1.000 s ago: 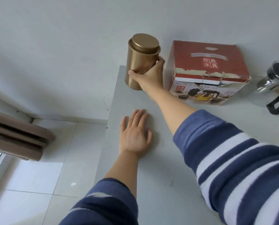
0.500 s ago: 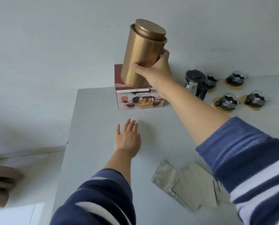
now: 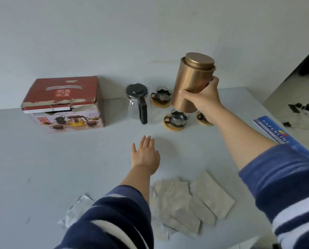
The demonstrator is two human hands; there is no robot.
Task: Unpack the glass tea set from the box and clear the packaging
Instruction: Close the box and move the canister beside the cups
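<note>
**Gold tin aloft, box waiting at the far-left corner**

I see the right hand (image 3: pixel 205 101) wrapped around the lower body of the gold tea tin (image 3: pixel 192 83), holding it in the air, tilted, lid leaning away toward the wall, directly over the glass cups (image 3: pixel 176 118) on their coasters. The left hand (image 3: pixel 146 155) lies flat, fingers straight, on the desk (image 3: pixel 42 168), gripping nothing. The red tea set box (image 3: pixel 64 105) sits near the far-left corner, long side facing me, well left of both hands; the left hand is plainly nearer to it. The glass teapot (image 3: pixel 137 101) stands between box and cups. Foil packets (image 3: pixel 189 200) are strewn along the near edge. My guess: the tin needs a bare spot first.
</note>
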